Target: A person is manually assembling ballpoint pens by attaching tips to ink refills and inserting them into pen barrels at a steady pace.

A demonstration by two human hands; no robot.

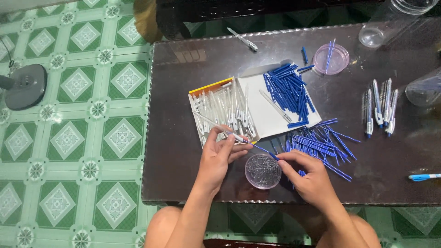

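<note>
Clear barrel pinched in left hand at the table front, right hand fingers closed on blue refill feeding in, round dish just below, refill pile beside, open box behind

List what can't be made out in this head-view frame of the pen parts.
- Small dish: contents too small to identify.
- Right hand: its fingers cover the refill's end.
- Clear jar: cut off by the right edge.
- Box: clear barrels overlap, uncountable.
- Left hand: its grip partly hides the barrel.
</note>
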